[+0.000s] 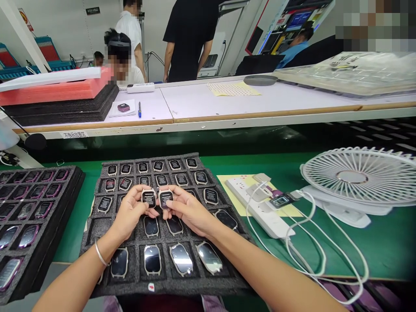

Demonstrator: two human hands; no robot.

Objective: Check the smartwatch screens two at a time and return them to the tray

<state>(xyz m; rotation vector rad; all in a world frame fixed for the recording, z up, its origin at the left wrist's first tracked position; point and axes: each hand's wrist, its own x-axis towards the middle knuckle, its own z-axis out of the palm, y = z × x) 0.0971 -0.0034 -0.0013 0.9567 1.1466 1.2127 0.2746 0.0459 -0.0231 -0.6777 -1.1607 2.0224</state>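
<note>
A dark foam tray (97, 225) lies on the green mat in front of me, its pockets filled with several small watch bodies. My left hand (130, 212) pinches one watch body (149, 197), back side up, just above the tray's middle. My right hand (188, 210) pinches a second watch body (165, 198) right beside it, also back side up. The far rows of the tray show labelled backs; the near rows, such as one glossy watch body (152, 259), show their screens. A thin bracelet (100, 255) circles my left wrist.
Another foam tray (48, 225) of purple watch bodies sits at the left. A white power strip (260, 208) with white cables and a white desk fan (357, 177) lie at the right. Behind a raised white shelf (227, 108), other people stand and sit.
</note>
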